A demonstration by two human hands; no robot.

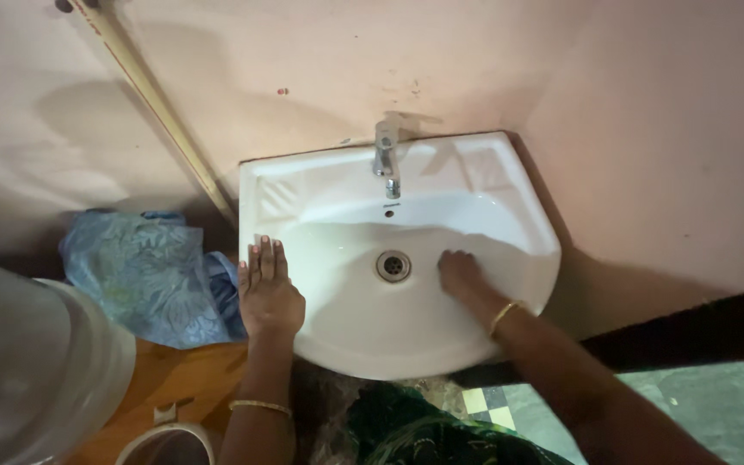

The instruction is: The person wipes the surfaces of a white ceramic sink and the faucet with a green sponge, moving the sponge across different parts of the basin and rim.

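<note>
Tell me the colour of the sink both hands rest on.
White; the sink shows plainly in the head view.

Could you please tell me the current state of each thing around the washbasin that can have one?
Sink: white, bowl holds no standing water.
Tap: no water running.
Drain: unplugged.
Left hand: flat on the sink's rim, fingers together.
Right hand: inside the bowl, pressed to its surface.
Blue cloth: crumpled beside the sink.
</note>
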